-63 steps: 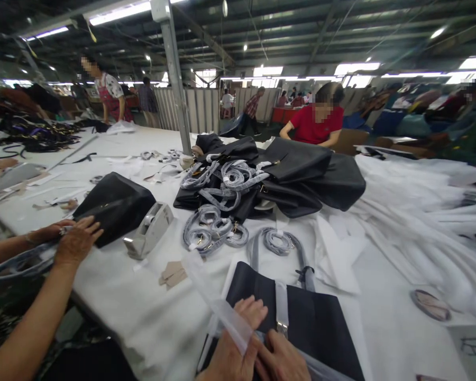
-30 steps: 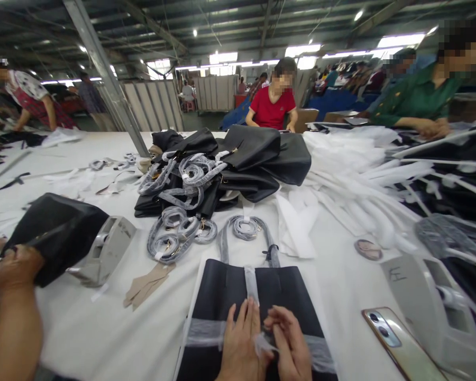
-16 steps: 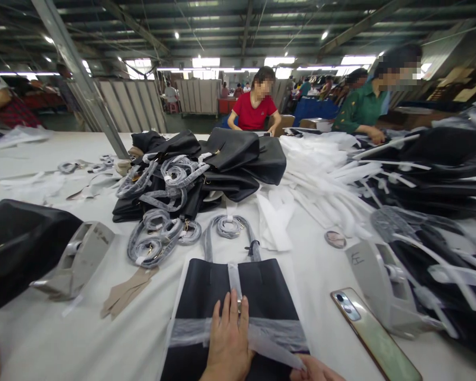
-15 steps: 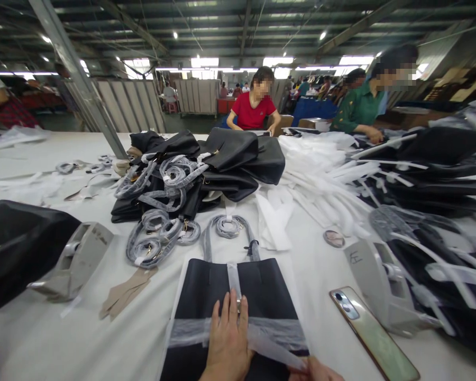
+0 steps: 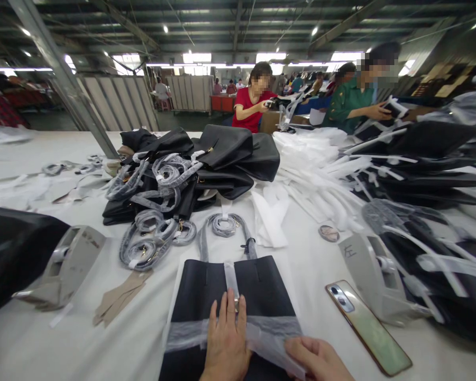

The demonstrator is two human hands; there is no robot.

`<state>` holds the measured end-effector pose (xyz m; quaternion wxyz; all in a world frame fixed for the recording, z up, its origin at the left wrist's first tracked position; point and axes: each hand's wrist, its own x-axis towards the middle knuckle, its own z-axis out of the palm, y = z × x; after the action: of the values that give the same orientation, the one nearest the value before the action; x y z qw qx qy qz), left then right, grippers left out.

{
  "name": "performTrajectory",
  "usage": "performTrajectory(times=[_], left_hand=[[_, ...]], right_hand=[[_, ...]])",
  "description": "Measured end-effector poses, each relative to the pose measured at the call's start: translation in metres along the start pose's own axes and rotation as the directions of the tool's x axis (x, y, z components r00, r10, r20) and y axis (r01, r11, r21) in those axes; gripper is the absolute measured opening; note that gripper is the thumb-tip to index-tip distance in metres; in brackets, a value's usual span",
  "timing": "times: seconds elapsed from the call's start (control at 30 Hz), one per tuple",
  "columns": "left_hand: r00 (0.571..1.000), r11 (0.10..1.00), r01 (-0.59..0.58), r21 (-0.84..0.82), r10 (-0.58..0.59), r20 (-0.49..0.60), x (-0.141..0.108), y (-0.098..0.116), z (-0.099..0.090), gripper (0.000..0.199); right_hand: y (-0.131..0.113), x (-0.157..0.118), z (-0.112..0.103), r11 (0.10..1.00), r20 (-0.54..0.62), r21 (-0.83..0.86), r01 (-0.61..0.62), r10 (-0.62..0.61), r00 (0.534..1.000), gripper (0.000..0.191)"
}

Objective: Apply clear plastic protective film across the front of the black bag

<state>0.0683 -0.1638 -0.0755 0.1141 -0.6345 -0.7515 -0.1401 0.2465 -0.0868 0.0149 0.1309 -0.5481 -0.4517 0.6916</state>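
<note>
A black handbag (image 5: 257, 283) lies flat on white sheeting in front of me. My left hand (image 5: 227, 338) presses on its middle, fingers stretched out, the fingertips by a small metal clasp under a white strap wrap (image 5: 230, 275). A translucent film band (image 5: 188, 333) runs across the bag and passes under that hand. At the lower right, my right hand (image 5: 316, 359) pinches the loose film end (image 5: 275, 346) between thumb and fingers. The bag's wrapped handle (image 5: 203, 241) lies above its top edge, looped around a coiled wrapped strap (image 5: 223, 225).
Tape dispensers (image 5: 73, 264) (image 5: 381, 278) flank the bag, with a phone (image 5: 375, 333) at right. Black bags (image 5: 226, 148) and wrapped straps (image 5: 145, 248) pile up ahead. White padding (image 5: 309, 174) lies beyond. Co-workers in red (image 5: 248, 108) and green (image 5: 347, 103) stand across the table.
My right hand has moved up and a little left with the film end, nearer the bag's right edge. My left hand stays pressed down. Both co-workers across the table now hold items up.
</note>
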Motion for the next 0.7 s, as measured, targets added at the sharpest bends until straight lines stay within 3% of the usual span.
performTrajectory(times=[0.1,0.23,0.3,0.37,0.43,0.5,0.53,0.57,0.63,0.7], left_hand=[[1.0,1.0,-0.001,0.021,0.002,-0.028,0.001,0.0,-0.002,0.08],[0.999,0.999,-0.012,0.034,0.013,-0.045,0.0,0.0,-0.002,0.089],[0.999,0.999,-0.009,0.045,0.011,-0.038,0.0,0.0,0.0,0.091],[0.999,0.998,-0.008,0.061,0.011,-0.039,-0.001,-0.001,0.002,0.089],[0.998,0.997,-0.021,0.072,0.025,-0.054,-0.001,-0.001,0.003,0.088],[0.997,0.996,-0.039,0.076,0.044,-0.068,-0.001,-0.002,0.003,0.089],[0.996,0.996,-0.044,0.077,0.05,-0.075,-0.001,-0.002,0.003,0.09],[0.995,0.996,-0.048,0.08,0.055,-0.08,0.0,-0.003,0.002,0.091],[0.993,0.994,-0.066,0.091,0.074,-0.093,0.0,-0.004,0.0,0.093],[0.988,0.99,-0.098,0.104,0.11,-0.112,0.0,-0.006,0.0,0.094]], right_hand=[[-0.004,0.005,-0.003,0.96,-0.04,-0.193,0.204,-0.215,0.976,0.054],[-0.008,0.006,-0.001,0.747,-0.013,-0.495,0.444,-0.517,0.856,0.038],[-0.006,0.009,-0.003,0.587,0.019,-0.612,0.53,-0.659,0.752,0.03],[-0.003,0.015,-0.009,0.341,0.098,-0.733,0.588,-0.803,0.588,0.026],[0.001,0.022,-0.019,0.074,0.214,-0.821,0.566,-0.879,0.426,0.023],[0.006,0.029,-0.028,-0.123,0.315,-0.857,0.5,-0.894,0.319,0.021],[0.009,0.032,-0.032,-0.178,0.342,-0.86,0.479,-0.897,0.28,0.02],[0.011,0.035,-0.034,-0.202,0.354,-0.858,0.472,-0.899,0.259,0.02],[0.017,0.041,-0.036,-0.167,0.328,-0.853,0.494,-0.908,0.26,0.019],[0.022,0.045,-0.037,-0.043,0.253,-0.837,0.545,-0.914,0.317,0.018]])
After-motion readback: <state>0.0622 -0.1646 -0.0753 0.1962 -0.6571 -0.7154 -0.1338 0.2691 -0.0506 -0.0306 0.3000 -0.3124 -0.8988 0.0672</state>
